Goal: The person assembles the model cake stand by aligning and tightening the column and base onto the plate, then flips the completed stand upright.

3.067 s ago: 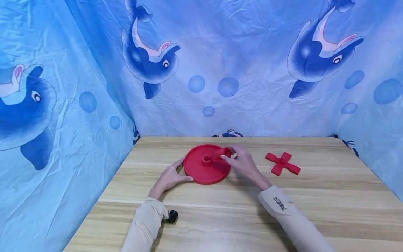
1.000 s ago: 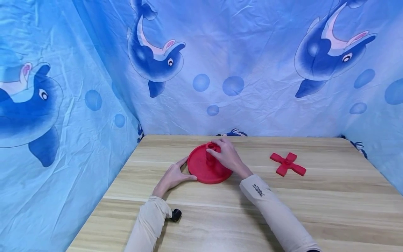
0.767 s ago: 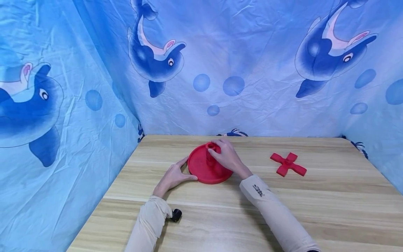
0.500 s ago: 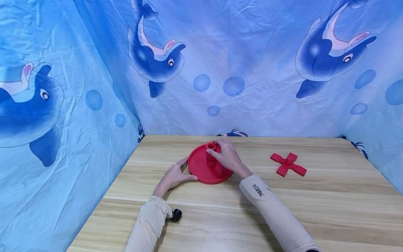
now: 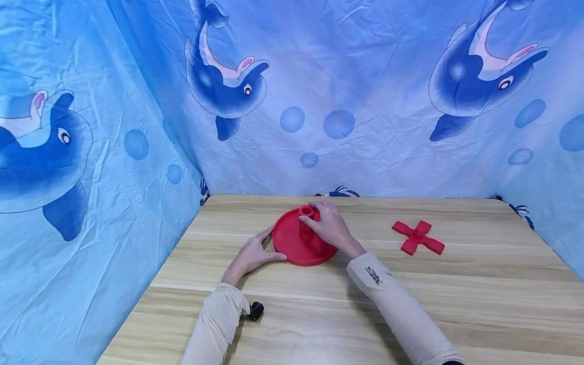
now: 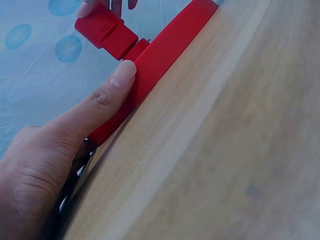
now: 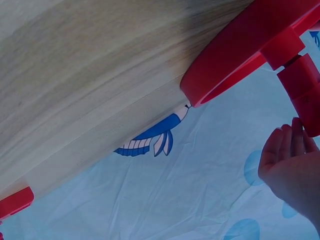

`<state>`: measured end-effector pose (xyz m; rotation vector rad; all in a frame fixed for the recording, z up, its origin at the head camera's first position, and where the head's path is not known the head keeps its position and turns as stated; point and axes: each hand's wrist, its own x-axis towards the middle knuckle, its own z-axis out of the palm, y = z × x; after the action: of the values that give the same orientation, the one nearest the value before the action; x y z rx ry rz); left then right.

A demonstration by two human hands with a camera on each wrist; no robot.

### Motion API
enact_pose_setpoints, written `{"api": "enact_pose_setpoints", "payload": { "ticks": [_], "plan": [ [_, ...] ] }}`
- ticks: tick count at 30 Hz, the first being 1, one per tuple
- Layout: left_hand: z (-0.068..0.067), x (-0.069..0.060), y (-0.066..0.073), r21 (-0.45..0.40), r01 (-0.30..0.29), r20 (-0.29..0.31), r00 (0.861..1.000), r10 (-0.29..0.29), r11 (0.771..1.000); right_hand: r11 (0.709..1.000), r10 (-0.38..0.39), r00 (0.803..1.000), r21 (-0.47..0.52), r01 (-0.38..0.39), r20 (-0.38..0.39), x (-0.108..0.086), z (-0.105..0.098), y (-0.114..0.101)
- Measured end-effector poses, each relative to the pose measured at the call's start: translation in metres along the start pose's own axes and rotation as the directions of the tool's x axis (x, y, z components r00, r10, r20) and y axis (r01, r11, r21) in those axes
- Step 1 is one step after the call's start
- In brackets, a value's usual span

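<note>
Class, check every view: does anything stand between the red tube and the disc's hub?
Nothing visible does: the red tube sits right at the hub. The right hand grips the tube's upper end; the left hand holds the red disc by its edge.

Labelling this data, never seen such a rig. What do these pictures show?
No machine: a person works bare-handed. The wide picture comes from a head-worn camera; the two tilted close-ups come from cameras worn on each wrist. On the wood-grain table lie a red, plastic-looking, round, rimmed disc and, to its right, a red four-armed cross. The left hand holds the disc's edge. The right hand has its grip on a red, plastic-looking, tube-shaped post, upright over the disc's short red central stub. Whether it is fully seated, I can't tell.
</note>
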<state>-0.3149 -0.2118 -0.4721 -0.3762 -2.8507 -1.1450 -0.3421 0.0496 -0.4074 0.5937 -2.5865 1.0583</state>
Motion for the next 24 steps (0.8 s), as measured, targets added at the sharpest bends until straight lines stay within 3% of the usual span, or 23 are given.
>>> {"api": "enact_pose_setpoints", "payload": {
  "ticks": [17, 24],
  "plan": [
    [-0.0005, -0.0004, 0.001, -0.022, 0.005, 0.009, 1.0, -0.005, 1.0, 0.999, 0.021, 1.0, 0.046, -0.02, -0.013, -0.0006, 0.0009, 0.0003],
    [0.0001, -0.0003, 0.0005, -0.019, 0.014, 0.002, 1.0, -0.014, 1.0, 0.999, -0.012, 1.0, 0.049, 0.012, 0.001, -0.001, 0.0004, 0.0002]
  ]
}}
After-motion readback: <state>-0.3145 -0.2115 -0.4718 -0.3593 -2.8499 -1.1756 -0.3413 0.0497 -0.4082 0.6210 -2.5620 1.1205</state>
